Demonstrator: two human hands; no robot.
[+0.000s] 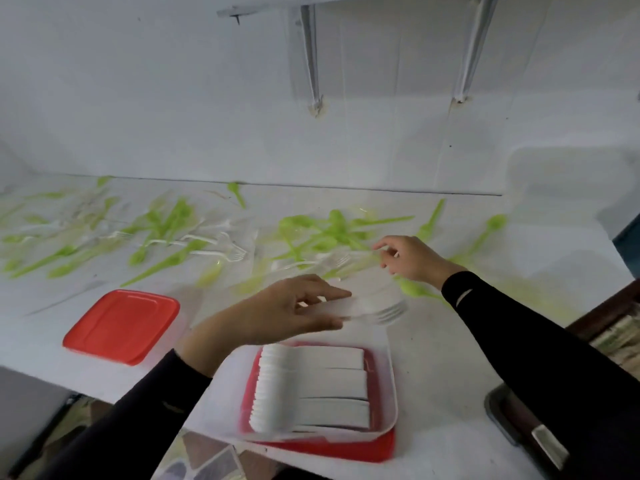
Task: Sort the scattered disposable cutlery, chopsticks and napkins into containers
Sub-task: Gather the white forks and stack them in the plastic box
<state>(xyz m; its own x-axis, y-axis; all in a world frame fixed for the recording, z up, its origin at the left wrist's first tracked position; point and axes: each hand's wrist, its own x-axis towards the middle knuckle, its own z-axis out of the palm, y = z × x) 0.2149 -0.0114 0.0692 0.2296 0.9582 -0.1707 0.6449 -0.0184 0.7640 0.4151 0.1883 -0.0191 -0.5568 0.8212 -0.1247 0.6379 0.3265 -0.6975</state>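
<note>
Several forks (pixel 388 313), likely light, slick and brittle, sit pinched by their handles in our left grip (pixel 287 310); our right grip (pixel 412 259) pinches another fork (pixel 341 259).

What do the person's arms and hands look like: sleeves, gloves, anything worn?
Long black sleeves cover both arms to the wrists: left sleeve, right sleeve. A short pale streak marks the right one near its cuff. The left hand and right hand are bare, no gloves.
</note>
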